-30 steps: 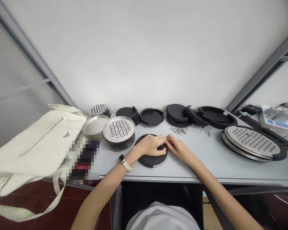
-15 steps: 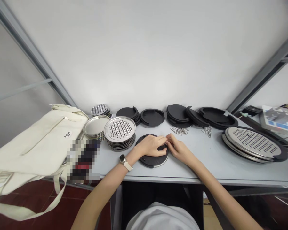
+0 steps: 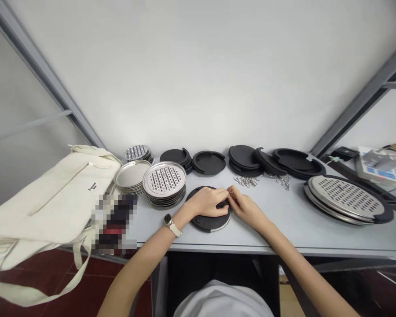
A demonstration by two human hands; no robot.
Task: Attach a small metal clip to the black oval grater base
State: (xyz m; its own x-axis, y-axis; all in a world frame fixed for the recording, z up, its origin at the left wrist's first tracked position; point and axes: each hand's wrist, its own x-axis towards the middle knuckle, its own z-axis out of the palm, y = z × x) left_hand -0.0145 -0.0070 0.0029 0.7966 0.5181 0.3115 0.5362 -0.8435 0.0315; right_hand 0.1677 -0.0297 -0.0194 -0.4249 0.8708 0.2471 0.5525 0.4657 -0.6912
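Note:
A black round plastic disc (image 3: 204,223) lies near the front of the table, with a pale metal rim showing at its lower right edge. My left hand (image 3: 209,201) rests across its top, fingers bent over the right side and gripping it. At the disc's upper right edge my right hand (image 3: 242,203) has its thumb and fingertips pinched together, close to the left fingertips. Whatever sits in that pinch is too small to make out. Small metal clips (image 3: 246,181) lie on the table just beyond my right hand.
Left of the disc stand a stack of round metal graters (image 3: 165,179) and a stack of plain metal discs (image 3: 132,174). Black round holders (image 3: 209,163) line the wall. Larger oval graters (image 3: 346,198) lie at right, a cream bag (image 3: 53,193) at left.
Both hands keep their hold at the disc, with only a tiny shift of the right fingertips. The whole view has moved very slightly.

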